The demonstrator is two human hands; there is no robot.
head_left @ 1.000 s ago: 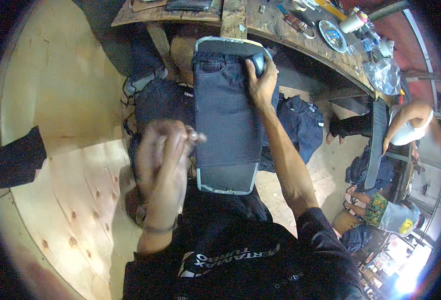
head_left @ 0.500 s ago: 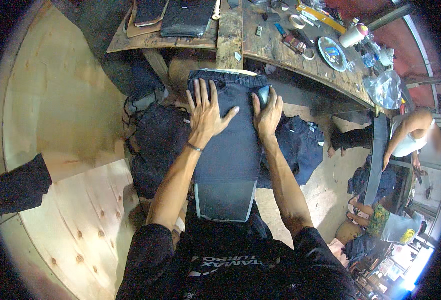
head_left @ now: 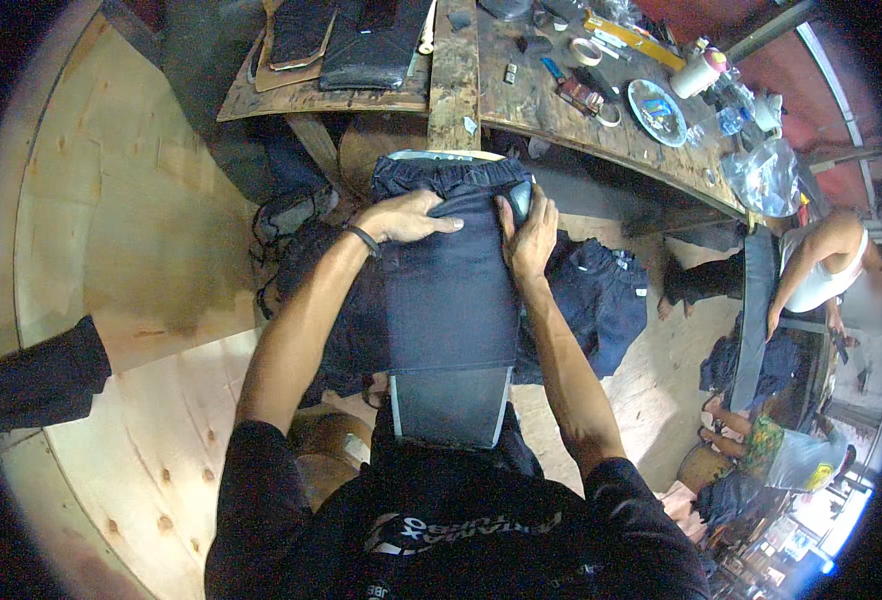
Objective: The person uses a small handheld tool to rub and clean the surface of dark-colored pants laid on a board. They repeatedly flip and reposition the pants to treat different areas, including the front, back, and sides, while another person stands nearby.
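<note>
A pair of dark blue jeans [head_left: 451, 290] lies stretched over a narrow grey board [head_left: 451, 405] that runs from my lap toward the table. My left hand [head_left: 408, 217] presses flat on the upper left of the jeans, fingers pointing right, just below the waistband [head_left: 451, 172]. My right hand [head_left: 529, 235] rests on the right edge of the jeans, close to a dark rounded object [head_left: 521, 198] at the board's far right corner. Whether the right hand grips that object or only the cloth is hard to tell.
A worn wooden table [head_left: 521, 100] ahead carries tape rolls, a plate, a cup, bottles and dark cloth pieces. More dark jeans [head_left: 601, 300] lie heaped to my right and left. A person in a white top [head_left: 821, 270] sits at the right. Plywood sheets [head_left: 141, 230] cover the floor on the left.
My left hand came down from near my face onto the jeans, then slid and turned sideways across the upper part. The right hand stayed at the right edge near the waistband.
</note>
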